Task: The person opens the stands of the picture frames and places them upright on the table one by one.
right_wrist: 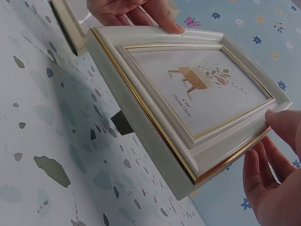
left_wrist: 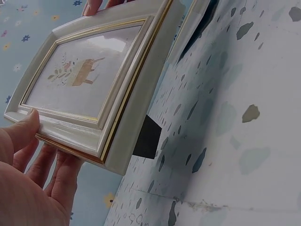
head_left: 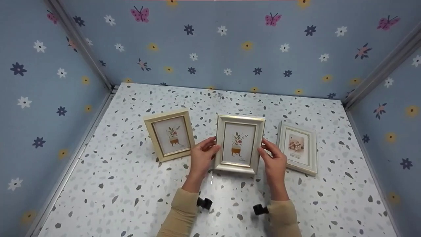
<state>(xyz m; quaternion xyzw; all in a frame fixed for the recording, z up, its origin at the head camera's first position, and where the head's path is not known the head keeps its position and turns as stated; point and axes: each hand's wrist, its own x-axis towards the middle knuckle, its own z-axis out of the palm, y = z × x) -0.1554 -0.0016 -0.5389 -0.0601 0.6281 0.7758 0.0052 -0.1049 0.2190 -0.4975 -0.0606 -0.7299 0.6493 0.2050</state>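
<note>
Between both hands is a white picture frame (head_left: pixel 219 158) with gold trim and a potted-plant print. My left hand (head_left: pixel 201 156) grips its left side, thumb on the front and fingers behind. On the opposite side my right hand (head_left: pixel 275 161) pinches the edge the same way. Both wrist views show the lower edge of the white picture frame (left_wrist: pixel 124 136) raised off the speckled surface, with a dark stand leg (right_wrist: pixel 122 123) sticking out behind. A cream picture frame (head_left: pixel 158 138) with a similar print stands left of my left hand. Right of my right hand is another pale picture frame (head_left: pixel 312 148) with a floral print.
The white speckled tabletop (head_left: pixel 125 184) runs back to a blue patterned wall (head_left: pixel 213 42). More blue panels (head_left: pixel 33 125) with metal edge strips close in the left and right sides. Black wrist mounts (head_left: pixel 205 203) stick out from the tan sleeves (head_left: pixel 184 210).
</note>
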